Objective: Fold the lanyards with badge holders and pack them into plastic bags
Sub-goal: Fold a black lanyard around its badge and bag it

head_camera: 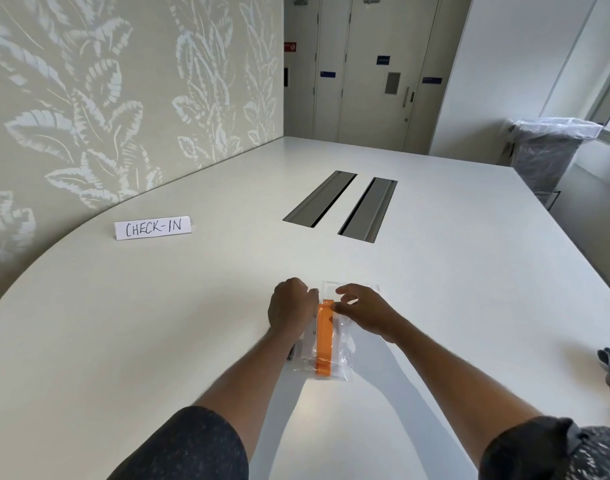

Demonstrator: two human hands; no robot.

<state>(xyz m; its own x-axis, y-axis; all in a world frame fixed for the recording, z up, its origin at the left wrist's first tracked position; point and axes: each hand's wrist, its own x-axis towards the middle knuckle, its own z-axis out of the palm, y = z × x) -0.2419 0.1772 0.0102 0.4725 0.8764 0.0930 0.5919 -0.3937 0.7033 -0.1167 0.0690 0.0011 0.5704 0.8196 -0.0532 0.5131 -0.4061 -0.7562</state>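
Your left hand [291,306] and right hand [360,311] meet at the far end of a clear plastic bag [343,344] lying flat on the white table [158,323]. Inside the bag sits a folded orange lanyard [324,341], lengthwise toward you. Your fingers pinch the bag's far edge. Beyond the bag, to its left, stands a CHECK-IN sign [153,227]; straight beyond it lie two grey cable slots [341,206].

Lanyard [323,337] in bag [343,358], on table [435,306]
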